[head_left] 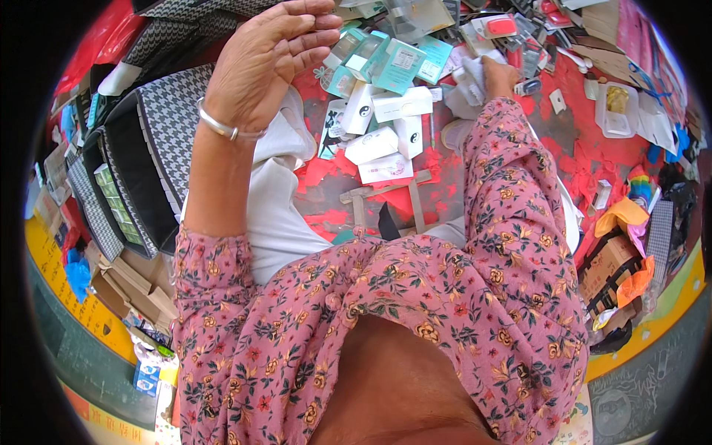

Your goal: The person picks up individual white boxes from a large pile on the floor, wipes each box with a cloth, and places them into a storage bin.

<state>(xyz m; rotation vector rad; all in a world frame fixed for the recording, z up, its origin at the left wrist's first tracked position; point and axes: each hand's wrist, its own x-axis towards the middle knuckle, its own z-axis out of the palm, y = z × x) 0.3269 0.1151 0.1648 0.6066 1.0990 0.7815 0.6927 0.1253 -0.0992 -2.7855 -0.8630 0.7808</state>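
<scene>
My left hand (pixel 278 63) is raised at the upper left with its fingers apart, holding nothing; a silver bangle is on the wrist. Farther right, my right hand (pixel 501 76) reaches down, its fingers bent against a crumpled greyish-white cloth (pixel 467 85), which it appears to grip. The fingertips are partly hidden. Between the hands lies a pile of small mint-green boxes (pixel 399 67). Nearer to me are several white cartons (pixel 403 104) with a round black-and-white mark, lying at different angles.
A black bag with a houndstooth pattern (pixel 174 111) stands open at the left, with green boxes (pixel 119 204) inside. At the right are a clear plastic tray (pixel 616 110) and a cardboard box (pixel 610 271). Clear packaging (pixel 423 18) is heaped at the far side of the worn red floor (pixel 552 141).
</scene>
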